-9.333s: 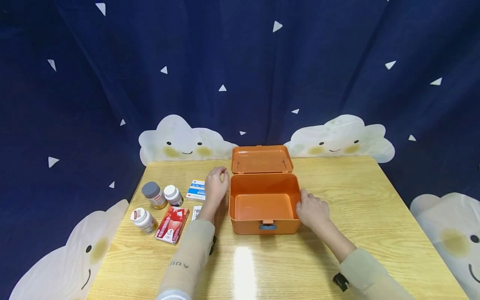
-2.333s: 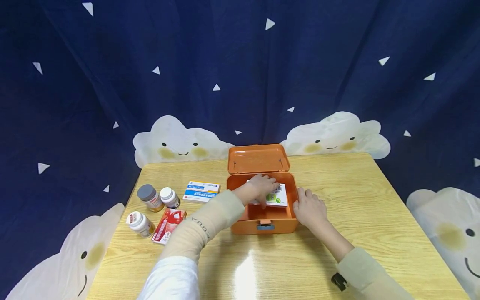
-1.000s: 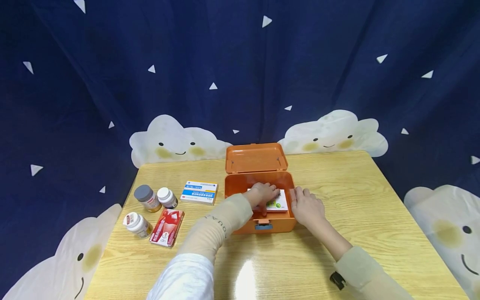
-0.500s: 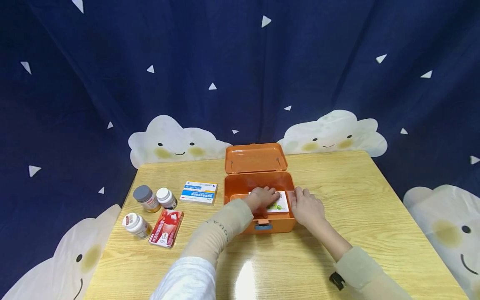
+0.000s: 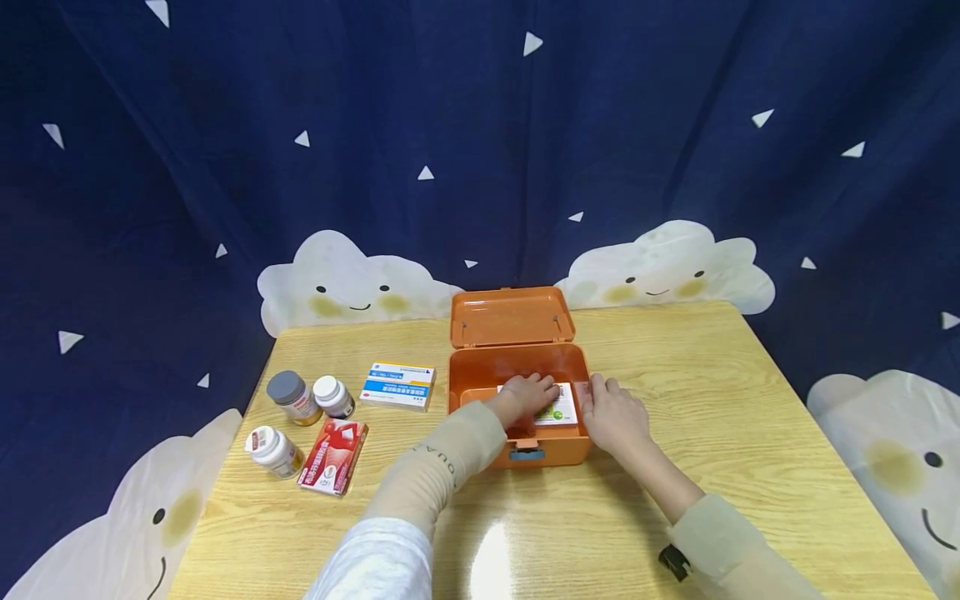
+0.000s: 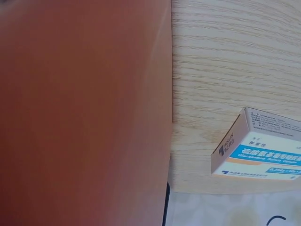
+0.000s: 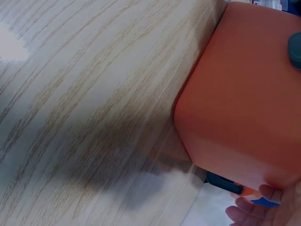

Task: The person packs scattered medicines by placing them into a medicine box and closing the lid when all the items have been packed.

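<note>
An orange storage box (image 5: 543, 453) stands on the table with its lid (image 5: 513, 317) raised at the back. My left hand (image 5: 527, 396) is inside it, gripping a white medicine box (image 5: 564, 408) with green marks that lies low in the orange box. That hand covers the left part of the medicine box, and the thumb is mostly hidden. Outside the right wall, my right hand (image 5: 617, 415) touches the orange box near its rim. In the right wrist view, loosely spread fingers (image 7: 244, 212) show beside the orange wall.
Left of the orange box lies a blue and white medicine box (image 5: 397, 386). Farther left are a grey-capped bottle (image 5: 294, 397), a small white-capped bottle (image 5: 333, 397), another white-capped bottle (image 5: 274, 452) and a red medicine box (image 5: 333, 457). A patterned blue curtain (image 5: 480, 150) hangs behind the table.
The left hand has come from beside the orange box and lowered the white medicine box into it. Over the last half second both hands have stayed nearly still.
</note>
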`<state>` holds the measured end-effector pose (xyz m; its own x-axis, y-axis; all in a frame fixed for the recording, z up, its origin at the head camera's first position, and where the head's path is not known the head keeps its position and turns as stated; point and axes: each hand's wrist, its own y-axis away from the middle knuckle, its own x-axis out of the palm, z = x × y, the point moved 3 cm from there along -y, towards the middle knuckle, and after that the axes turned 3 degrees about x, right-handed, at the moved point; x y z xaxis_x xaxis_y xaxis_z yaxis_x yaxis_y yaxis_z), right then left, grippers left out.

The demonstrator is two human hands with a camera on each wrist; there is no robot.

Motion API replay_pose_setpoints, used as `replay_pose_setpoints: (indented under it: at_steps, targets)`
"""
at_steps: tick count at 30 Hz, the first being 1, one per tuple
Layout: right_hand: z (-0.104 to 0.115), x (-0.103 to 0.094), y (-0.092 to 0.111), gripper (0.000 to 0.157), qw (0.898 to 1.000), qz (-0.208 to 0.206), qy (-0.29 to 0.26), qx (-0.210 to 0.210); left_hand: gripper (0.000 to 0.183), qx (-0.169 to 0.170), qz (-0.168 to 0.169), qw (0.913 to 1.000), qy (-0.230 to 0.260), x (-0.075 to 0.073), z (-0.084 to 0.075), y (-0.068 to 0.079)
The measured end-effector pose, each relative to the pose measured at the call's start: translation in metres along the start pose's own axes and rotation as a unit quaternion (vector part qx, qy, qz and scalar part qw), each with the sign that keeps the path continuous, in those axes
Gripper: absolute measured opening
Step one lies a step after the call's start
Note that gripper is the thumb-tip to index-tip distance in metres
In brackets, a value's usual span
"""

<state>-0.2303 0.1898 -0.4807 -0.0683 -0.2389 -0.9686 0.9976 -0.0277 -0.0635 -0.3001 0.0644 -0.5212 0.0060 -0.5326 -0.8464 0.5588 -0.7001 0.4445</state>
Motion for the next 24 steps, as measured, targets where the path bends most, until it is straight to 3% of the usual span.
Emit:
replay_pose_setpoints:
  at_steps: [10, 17, 24]
  targets:
    - [0.0, -0.0001, -0.0005, 0.035, 1.0, 0.012, 0.003, 0.004, 0.082, -0.008, -0.009, 0.9999, 0.008, 0.002, -0.0004, -0.0013]
    - [0.0002, -0.001, -0.0007, 0.037, 1.0, 0.017, 0.002, 0.006, 0.087, -0.022, 0.004, 0.9995, 0.021, 0.0022, 0.001, 0.0003]
    - [0.0, -0.001, 0.0008, 0.037, 1.0, 0.009, -0.005, 0.002, 0.091, -0.039, 0.013, 0.9944, 0.098, -0.0023, 0.005, 0.007]
